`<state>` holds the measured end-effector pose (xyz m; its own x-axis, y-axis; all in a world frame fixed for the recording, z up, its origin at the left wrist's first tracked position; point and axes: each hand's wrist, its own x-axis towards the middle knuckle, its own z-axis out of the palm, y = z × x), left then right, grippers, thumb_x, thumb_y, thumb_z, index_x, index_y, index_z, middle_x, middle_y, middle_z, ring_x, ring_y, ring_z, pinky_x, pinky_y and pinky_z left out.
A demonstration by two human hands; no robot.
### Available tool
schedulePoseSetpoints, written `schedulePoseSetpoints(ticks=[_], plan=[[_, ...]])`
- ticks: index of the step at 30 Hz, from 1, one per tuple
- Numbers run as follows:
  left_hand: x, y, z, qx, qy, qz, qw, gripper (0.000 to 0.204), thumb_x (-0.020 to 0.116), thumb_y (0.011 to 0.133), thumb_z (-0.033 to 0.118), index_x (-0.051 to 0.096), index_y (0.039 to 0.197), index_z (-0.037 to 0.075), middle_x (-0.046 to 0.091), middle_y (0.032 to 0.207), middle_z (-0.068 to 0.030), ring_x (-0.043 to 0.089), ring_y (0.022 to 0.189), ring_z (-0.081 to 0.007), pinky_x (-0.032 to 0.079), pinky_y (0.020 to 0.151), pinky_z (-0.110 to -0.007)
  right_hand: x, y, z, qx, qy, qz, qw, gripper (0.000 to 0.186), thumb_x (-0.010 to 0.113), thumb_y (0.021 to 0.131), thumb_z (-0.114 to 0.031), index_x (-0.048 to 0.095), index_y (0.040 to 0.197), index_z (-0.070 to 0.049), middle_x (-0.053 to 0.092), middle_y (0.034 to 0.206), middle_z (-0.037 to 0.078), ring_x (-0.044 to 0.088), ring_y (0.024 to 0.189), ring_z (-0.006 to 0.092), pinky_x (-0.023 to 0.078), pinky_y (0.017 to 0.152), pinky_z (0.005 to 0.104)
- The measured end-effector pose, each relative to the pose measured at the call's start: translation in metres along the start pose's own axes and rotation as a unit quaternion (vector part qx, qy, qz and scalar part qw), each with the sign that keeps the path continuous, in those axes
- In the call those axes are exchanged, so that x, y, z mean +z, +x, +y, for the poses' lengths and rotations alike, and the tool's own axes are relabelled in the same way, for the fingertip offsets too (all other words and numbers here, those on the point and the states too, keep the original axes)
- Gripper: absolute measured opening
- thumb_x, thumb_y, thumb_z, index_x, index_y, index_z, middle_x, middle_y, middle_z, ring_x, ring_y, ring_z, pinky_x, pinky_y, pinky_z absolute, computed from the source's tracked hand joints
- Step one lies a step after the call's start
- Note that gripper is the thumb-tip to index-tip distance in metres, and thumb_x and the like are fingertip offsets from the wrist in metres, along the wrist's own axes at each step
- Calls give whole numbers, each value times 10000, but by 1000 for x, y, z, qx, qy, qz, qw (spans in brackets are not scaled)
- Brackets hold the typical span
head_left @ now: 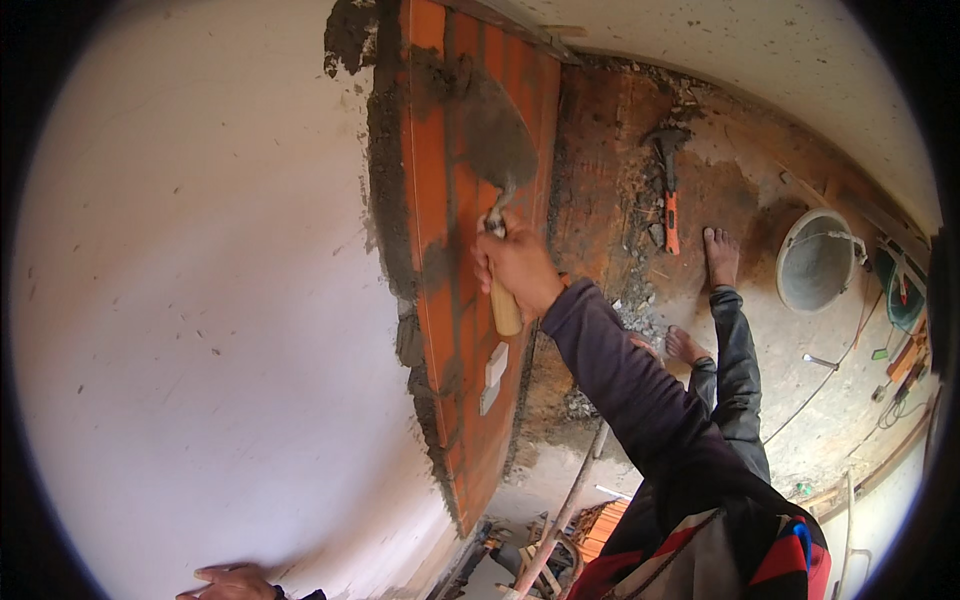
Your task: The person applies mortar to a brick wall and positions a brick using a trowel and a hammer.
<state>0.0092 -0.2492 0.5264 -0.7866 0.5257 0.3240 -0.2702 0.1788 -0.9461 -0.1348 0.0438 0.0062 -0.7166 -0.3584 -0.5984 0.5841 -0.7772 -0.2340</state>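
My right hand (pixel 520 262) is wrapped round the wooden handle of a trowel (pixel 497 130). The grey, mortar-smeared blade lies over a patch of orange brickwork (pixel 430 190), close to its upper part; whether it presses on the bricks I cannot tell. A band of wet grey mortar (pixel 388 180) runs along the ragged border between bricks and white wall (pixel 220 270). At the lower left my left hand (pixel 232 582) rests against the white wall, fingers stretched out and holding nothing; part of it is cut off by the frame.
A hammer with an orange handle (pixel 671 205) lies on the dirty floor near my bare feet. To the right stand a round bucket (pixel 818 262) and a green container (pixel 900 290). Cables cross the floor. A pole (pixel 565 510) slants by stacked orange bricks (pixel 600 528).
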Motion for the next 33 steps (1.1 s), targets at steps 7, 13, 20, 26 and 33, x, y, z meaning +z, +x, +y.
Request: schedulePoseSetpoints(ticks=[7, 13, 20, 26, 33], plan=[[-8, 6, -4, 85, 25, -29, 996, 437, 451, 1010, 267, 461, 1369, 19, 409, 1382, -404, 421, 1287, -549, 325, 1049, -700, 35, 9, -10, -42, -71, 71, 994, 88, 552, 861, -49, 481, 911, -68, 502, 651, 20, 487, 477, 124, 429, 427, 314], [-6, 22, 27, -49, -5, 28, 998, 405, 437, 1012, 241, 470, 1350, 21, 406, 1379, -410, 395, 1301, -560, 331, 1051, -690, 37, 14, 8, -123, -231, 104, 960, 182, 608, 835, -128, 561, 907, 33, 606, 746, 137, 625, 597, 238, 474, 465, 336], [-9, 10, 4, 64, 20, -27, 997, 461, 391, 1026, 285, 429, 1378, -10, 402, 1375, -414, 375, 1313, -563, 313, 1068, -689, -21, -20, -3, 72, 14, -102, 992, 54, 556, 851, -40, 526, 895, -36, 544, 690, 66, 551, 524, 168, 450, 450, 307], [-2, 1, -3, 22, -27, -32, 999, 530, 352, 1034, 349, 385, 1413, -20, 335, 1430, -403, 322, 1354, -546, 266, 1112, -666, -32, -32, -21, -22, 51, -39, 998, 57, 534, 865, -12, 519, 899, -56, 529, 685, 39, 515, 490, 130, 440, 457, 294], [11, 17, 23, -120, -10, 53, 991, 777, 380, 985, 594, 414, 1382, -73, 434, 1368, -331, 358, 1302, -501, 302, 1082, -548, -7, 11, -8, -427, -160, 235, 858, 47, 538, 862, -1, 545, 896, -32, 564, 703, 53, 558, 590, 143, 441, 542, 295]])
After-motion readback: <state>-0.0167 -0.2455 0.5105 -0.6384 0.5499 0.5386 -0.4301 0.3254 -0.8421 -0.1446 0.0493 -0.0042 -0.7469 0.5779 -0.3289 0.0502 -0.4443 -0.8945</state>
